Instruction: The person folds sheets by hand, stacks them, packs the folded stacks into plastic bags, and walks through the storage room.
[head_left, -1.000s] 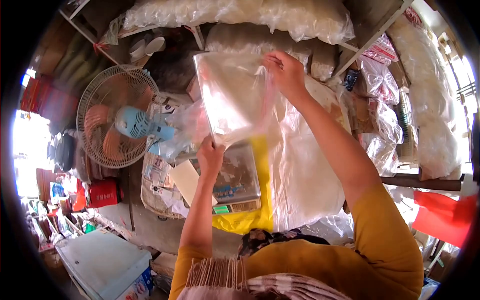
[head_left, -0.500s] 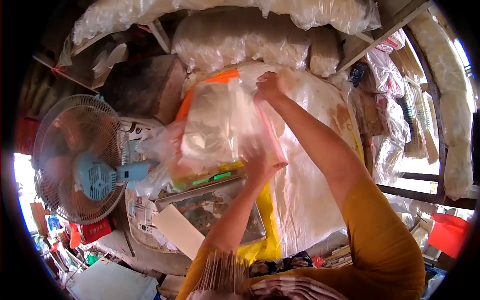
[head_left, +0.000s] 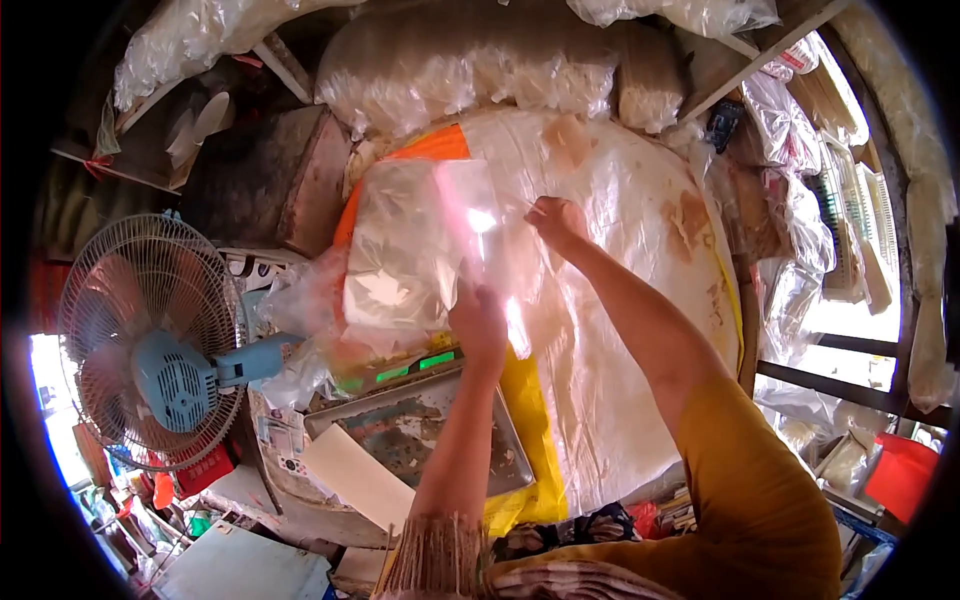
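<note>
A stack of clear plastic bags (head_left: 395,240) lies on the bench, with a pink-tinted strip along its right part. My left hand (head_left: 478,322) is closed at the lower right edge of the top plastic, and part of its fingers is hidden. To the right, my right hand (head_left: 558,224) is closed in a pinch, with a thin see-through edge at its fingertips. Between the hands, shiny clear film catches bright glare. Below the stack, a scale with a green lit display (head_left: 415,366) is partly covered by plastic.
A blue desk fan (head_left: 175,365) stands at the left. Nearer me lie a worn metal tray (head_left: 430,425) and a cream card (head_left: 355,475). Plastic-wrapped bundles (head_left: 465,75) line the back. A large plastic-covered pile (head_left: 620,400) fills the right side. A dark box (head_left: 250,185) sits behind the fan.
My right hand has moved slightly right and down. My left hand has shifted left. The blurred, lifted plastic now lies flatter over the stack. The view has turned slightly.
</note>
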